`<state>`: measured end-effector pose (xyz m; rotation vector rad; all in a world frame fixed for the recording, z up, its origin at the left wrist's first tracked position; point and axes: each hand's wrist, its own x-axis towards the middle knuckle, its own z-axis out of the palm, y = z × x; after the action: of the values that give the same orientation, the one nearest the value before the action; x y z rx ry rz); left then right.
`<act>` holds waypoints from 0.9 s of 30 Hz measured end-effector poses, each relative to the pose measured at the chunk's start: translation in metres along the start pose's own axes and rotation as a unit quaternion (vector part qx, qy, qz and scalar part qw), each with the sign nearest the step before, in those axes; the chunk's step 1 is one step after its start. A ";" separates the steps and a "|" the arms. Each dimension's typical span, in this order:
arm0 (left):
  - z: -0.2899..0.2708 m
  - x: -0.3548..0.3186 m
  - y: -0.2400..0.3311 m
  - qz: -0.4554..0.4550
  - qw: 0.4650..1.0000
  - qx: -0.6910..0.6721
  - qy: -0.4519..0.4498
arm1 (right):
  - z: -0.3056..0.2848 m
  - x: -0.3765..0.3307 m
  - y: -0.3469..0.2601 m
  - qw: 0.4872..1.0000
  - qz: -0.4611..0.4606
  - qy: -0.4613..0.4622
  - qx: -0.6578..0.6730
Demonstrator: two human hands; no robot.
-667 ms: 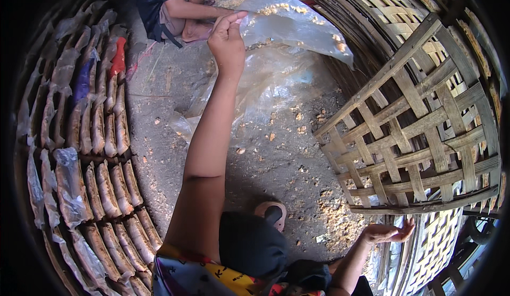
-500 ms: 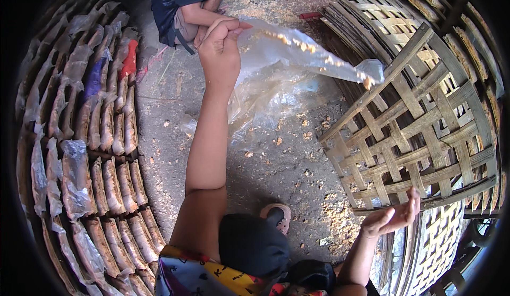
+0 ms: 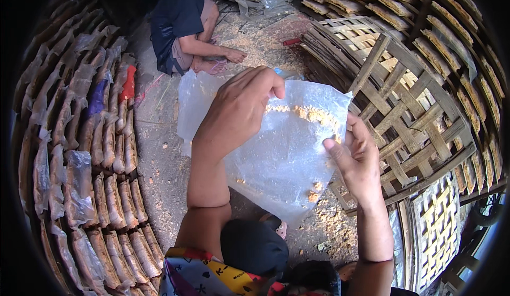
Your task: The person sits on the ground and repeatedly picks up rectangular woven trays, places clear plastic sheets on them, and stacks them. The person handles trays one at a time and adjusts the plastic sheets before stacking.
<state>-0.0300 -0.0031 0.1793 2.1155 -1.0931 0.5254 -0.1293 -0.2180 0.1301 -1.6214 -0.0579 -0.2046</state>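
A translucent plastic sheet (image 3: 281, 158) is spread out in front of me, with pale orange crumbs (image 3: 313, 114) in a band near its far edge and a few more lower down. My left hand (image 3: 239, 105) is bent over the sheet's far side, its fingers curled at the edge and their tips partly hidden. At the right edge, my right hand (image 3: 358, 158) pinches the plastic between thumb and fingers. Just beyond that hand leans a woven bamboo tray (image 3: 406, 105).
Stacked trays lined with plastic (image 3: 79, 184) rise on my left. More racks of filled trays (image 3: 372, 1) stand at the far right, and another woven panel (image 3: 438, 232) is at lower right. A person (image 3: 180, 28) crouches ahead. Crumbs (image 3: 340, 221) litter the floor.
My right hand has come up from beside the woven tray and taken the sheet's right edge. The sheet is nearer and spread flatter, and my left hand has drawn back toward me.
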 end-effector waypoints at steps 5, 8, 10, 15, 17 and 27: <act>0.062 0.001 0.002 -0.149 0.922 -0.305 -0.184 | -0.037 -0.027 0.014 0.993 0.110 -0.017 0.047; 0.107 0.009 -0.005 -0.163 0.855 -0.407 -0.276 | -0.061 -0.049 0.025 0.993 0.114 -0.021 -0.038; 0.125 0.017 0.003 -0.135 0.857 -0.362 -0.340 | -0.082 -0.067 0.026 0.984 0.123 -0.024 -0.128; 0.155 0.024 0.050 -0.091 0.867 -0.335 -0.358 | -0.114 -0.099 -0.006 0.974 0.162 -0.018 -0.159; 0.155 0.031 0.075 -0.081 0.869 -0.312 -0.376 | -0.118 -0.100 -0.020 0.978 0.170 0.026 -0.120; 0.177 0.055 0.145 -0.076 0.883 -0.239 -0.397 | -0.171 -0.107 -0.008 0.984 0.160 0.041 -0.065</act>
<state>-0.1117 -0.2213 0.1497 1.9444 -1.2830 -0.7040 -0.2519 -0.3778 0.1279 -1.7250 0.2828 -0.0269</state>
